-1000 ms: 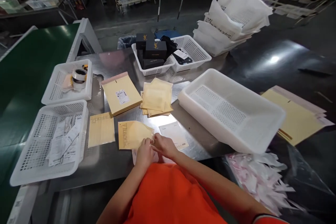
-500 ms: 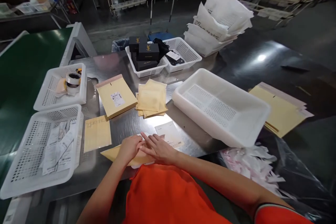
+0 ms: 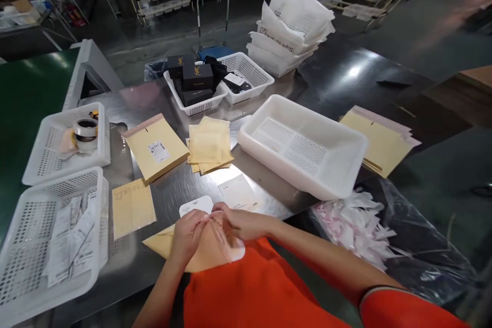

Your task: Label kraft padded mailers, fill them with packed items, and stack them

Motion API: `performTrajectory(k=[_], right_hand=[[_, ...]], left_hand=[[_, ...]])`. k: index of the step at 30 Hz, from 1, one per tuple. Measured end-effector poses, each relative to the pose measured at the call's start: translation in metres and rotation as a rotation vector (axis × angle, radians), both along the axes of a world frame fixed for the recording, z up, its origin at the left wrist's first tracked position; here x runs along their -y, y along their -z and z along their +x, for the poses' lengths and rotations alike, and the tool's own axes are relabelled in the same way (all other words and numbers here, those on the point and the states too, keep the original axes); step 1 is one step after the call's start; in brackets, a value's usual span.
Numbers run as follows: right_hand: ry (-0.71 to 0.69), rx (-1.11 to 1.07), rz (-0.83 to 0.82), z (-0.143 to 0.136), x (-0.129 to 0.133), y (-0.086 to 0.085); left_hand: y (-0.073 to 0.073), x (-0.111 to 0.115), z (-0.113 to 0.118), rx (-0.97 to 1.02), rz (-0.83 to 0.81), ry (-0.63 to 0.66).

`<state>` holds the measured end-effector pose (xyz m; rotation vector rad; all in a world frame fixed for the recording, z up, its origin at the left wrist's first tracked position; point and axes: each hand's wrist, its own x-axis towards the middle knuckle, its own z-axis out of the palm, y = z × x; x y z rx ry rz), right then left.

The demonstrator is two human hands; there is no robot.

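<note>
Steel worktop [image 3: 180, 184] carries it all. Big white tray [image 3: 303, 148] sits up-right of the fingers. Padded envelope [image 3: 192, 253] lies flat under both hands. Left hand [image 3: 188, 233] and right hand [image 3: 240, 223] pinch its clear flap [image 3: 219, 236] between them. Best keep the envelope flat and the flap taut, square to the edge.

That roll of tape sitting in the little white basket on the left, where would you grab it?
Best from straight above. The tape roll seems to lie flat in the small basket, its open core facing up, so a hand would likely pinch across the ring, one finger in the core and the thumb on the outer rim. The basket's walls make a sideways approach awkward.
</note>
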<state>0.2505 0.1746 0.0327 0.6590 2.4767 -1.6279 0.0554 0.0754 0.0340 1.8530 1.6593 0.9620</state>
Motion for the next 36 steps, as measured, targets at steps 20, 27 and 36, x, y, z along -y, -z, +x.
performTrajectory(k=[20,27,36], right_hand=[[0.363,-0.595,0.873,-0.038,0.015,-0.036],[0.531,-0.245,0.563,0.022,-0.026,-0.016],[0.782,-0.443,-0.241,-0.028,0.004,0.016]], left_hand=[[-0.054,0.006,0.005,0.042,0.03,-0.132],[-0.052,0.039,-0.052,0.229,0.069,-0.767],[-0.011,-0.017,-0.041,0.848,0.052,-0.804]])
